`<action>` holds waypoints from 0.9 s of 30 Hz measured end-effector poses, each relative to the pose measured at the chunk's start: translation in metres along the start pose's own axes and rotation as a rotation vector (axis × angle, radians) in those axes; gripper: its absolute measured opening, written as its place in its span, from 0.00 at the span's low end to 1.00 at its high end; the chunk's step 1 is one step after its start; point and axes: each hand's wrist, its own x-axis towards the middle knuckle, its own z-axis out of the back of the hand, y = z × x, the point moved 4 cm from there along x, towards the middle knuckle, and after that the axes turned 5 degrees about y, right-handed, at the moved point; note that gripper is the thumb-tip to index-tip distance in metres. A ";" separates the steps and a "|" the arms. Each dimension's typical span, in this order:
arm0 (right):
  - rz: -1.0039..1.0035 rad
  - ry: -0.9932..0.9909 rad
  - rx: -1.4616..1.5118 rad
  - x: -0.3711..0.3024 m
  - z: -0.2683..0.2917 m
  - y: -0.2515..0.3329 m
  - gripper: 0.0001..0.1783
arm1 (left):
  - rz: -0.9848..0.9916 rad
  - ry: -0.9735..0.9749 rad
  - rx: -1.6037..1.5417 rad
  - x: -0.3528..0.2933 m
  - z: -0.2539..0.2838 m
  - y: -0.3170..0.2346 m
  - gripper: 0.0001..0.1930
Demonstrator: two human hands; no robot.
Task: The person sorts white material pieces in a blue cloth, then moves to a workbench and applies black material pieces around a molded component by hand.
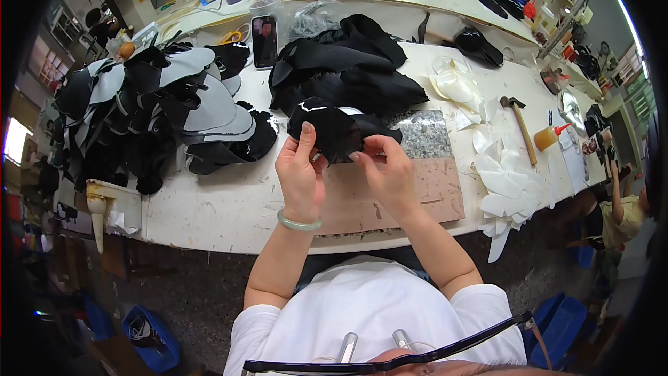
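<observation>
Both my hands hold a glossy black shoe-upper piece [332,131] above the work board. My left hand [300,174], with a pale green bangle at its wrist, grips its left side, thumb on top. My right hand [388,173] pinches the lower right edge between thumb and fingers. A softer black part of the piece extends to the right, behind the right fingers. Beneath lies a board, part speckled grey stone [430,132] and part pinkish-brown surface [390,198]. Just beyond the hands rests a heap of soft black pieces [348,69].
Stacked black and grey upper pieces [216,108] fill the table's left. A phone [264,42] stands upright behind them. To the right lie white cut pieces [508,174], a hammer [522,129] and a red-tipped glue bottle [548,138]. Another person [623,212] sits at far right.
</observation>
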 end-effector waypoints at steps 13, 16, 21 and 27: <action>-0.098 -0.161 0.380 0.001 -0.001 -0.030 0.21 | 0.023 -0.050 -0.158 -0.017 -0.032 -0.011 0.09; 0.013 -0.289 0.382 0.008 0.009 -0.021 0.24 | 0.031 -0.013 -0.213 -0.016 -0.031 -0.012 0.09; 0.072 -0.220 0.138 0.004 0.024 -0.012 0.16 | 0.082 0.015 -0.248 -0.012 -0.023 -0.006 0.10; 0.056 -0.124 -0.099 -0.005 0.054 -0.011 0.12 | 0.022 -0.039 -0.004 0.009 -0.022 -0.006 0.08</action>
